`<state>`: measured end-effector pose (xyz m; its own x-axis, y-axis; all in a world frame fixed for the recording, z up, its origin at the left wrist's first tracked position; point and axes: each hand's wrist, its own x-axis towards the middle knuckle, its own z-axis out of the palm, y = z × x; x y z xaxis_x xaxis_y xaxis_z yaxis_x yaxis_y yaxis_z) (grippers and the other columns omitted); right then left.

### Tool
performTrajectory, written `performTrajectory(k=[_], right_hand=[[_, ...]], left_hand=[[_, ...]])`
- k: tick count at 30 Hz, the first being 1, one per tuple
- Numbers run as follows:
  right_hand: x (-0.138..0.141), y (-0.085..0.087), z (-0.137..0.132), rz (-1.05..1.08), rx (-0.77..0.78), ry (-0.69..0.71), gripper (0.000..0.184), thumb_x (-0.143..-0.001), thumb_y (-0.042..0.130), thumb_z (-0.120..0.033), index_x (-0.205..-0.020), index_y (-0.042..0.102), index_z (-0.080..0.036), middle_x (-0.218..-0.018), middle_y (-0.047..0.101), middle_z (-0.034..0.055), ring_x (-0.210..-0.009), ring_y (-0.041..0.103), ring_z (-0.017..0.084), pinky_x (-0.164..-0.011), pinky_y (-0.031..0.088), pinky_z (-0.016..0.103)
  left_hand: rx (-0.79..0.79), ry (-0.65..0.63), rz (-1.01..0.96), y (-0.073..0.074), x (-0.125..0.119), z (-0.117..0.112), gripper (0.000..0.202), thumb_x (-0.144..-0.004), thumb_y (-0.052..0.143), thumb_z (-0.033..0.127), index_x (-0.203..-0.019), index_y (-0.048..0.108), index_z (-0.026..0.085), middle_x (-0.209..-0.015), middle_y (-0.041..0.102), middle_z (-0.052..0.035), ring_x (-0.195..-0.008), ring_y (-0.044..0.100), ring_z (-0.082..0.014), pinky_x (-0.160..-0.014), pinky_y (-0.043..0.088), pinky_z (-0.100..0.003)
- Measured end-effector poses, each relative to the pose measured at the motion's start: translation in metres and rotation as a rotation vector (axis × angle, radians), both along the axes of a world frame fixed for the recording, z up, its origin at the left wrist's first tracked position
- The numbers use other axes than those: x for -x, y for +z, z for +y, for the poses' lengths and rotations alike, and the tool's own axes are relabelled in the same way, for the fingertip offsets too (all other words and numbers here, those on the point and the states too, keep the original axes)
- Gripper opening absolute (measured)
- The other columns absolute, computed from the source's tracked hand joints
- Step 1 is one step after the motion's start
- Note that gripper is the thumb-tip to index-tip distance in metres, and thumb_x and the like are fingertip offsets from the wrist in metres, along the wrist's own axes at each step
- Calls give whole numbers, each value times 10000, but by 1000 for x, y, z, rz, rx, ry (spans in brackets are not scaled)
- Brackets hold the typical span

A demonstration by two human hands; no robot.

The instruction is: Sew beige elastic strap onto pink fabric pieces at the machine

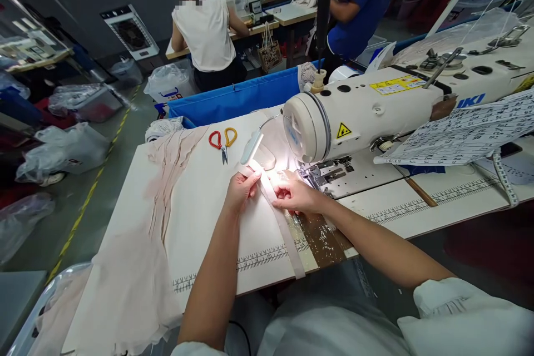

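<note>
A long pale pink fabric strip runs from under the lamp glow down past the front table edge. My left hand pinches its upper part between thumb and fingers. My right hand is closed on the strip's right side, just left of the needle area, fingertips curled. Behind the hands, the white sewing machine has its head over the metal plate. A small lamp lights the hands brightly, washing out detail there. Scissors with red and yellow handles lie beyond my left hand.
Pale pink fabric pieces cover the table's left side and hang over its edge. Printed paper sheets lean on the machine at right. A blue cloth trough borders the back. Two people sit at other machines beyond. Plastic-wrapped bins stand left.
</note>
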<state>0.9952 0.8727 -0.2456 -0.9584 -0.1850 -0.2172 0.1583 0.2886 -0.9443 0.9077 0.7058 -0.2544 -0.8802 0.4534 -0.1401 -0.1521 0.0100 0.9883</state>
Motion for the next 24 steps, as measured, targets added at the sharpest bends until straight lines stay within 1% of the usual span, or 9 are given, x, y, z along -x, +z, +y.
performTrajectory(k=[2,6,11,14,16,18,19,21,24], right_hand=[[-1,2,1,-14,-9,17,160,-686,653,-276,-647,521,-195,-486,542,-65,-419,531,116,-379,371,203],[-2,2,0,-14,-14,-33,123,-712,626,-280,-688,545,-191,-474,545,-66,-404,490,100,-384,357,199],[-3,1,-2,23,-15,-71,127,-716,618,-283,-680,531,-199,-468,537,-61,-428,527,124,-416,377,216],[-4,-1,-4,73,-35,-103,135,-716,614,-275,-654,520,-202,-491,539,-52,-463,539,133,-459,397,232],[-3,-4,-5,118,-54,-146,140,-723,606,-278,-650,513,-203,-529,536,-46,-493,528,130,-487,398,238],[-1,-7,-5,161,-70,-207,139,-730,599,-284,-664,508,-202,-590,534,-37,-524,508,122,-496,385,237],[0,-8,-5,177,-76,-234,143,-733,598,-289,-673,502,-203,-617,533,-33,-535,500,118,-495,378,235],[1,-10,-5,191,-74,-258,156,-740,601,-304,-690,491,-205,-648,534,-27,-546,502,115,-488,377,231],[2,-11,-3,153,-46,-196,162,-737,613,-328,-715,512,-204,-633,564,-25,-529,547,126,-466,404,230]], left_hand=[[-11,35,15,2,1,-1,325,-700,752,447,-765,629,153,-486,420,64,-404,283,-41,-427,161,-211],[-27,84,22,2,1,-1,328,-719,741,449,-819,651,150,-485,405,71,-398,278,-38,-426,155,-212],[-44,82,21,5,1,-2,335,-736,727,456,-852,661,149,-467,392,73,-408,279,-49,-431,168,-218],[-16,-30,-29,8,-1,-4,361,-733,724,480,-871,670,150,-458,420,59,-420,296,-64,-442,192,-224],[44,-170,-73,9,-2,-5,350,-682,772,464,-768,656,145,-452,431,48,-423,312,-65,-447,197,-228],[89,-256,-72,7,-4,-3,355,-634,812,437,-643,612,144,-450,418,44,-430,327,-64,-451,201,-230],[96,-258,-54,6,-5,-2,364,-628,815,433,-606,594,145,-451,407,45,-435,332,-64,-453,204,-230],[85,-195,-17,3,-6,1,376,-639,800,451,-582,584,149,-451,391,48,-438,334,-66,-451,203,-228],[56,-99,-8,-1,-5,3,350,-649,785,461,-634,624,151,-435,373,59,-427,304,-62,-437,177,-219]])
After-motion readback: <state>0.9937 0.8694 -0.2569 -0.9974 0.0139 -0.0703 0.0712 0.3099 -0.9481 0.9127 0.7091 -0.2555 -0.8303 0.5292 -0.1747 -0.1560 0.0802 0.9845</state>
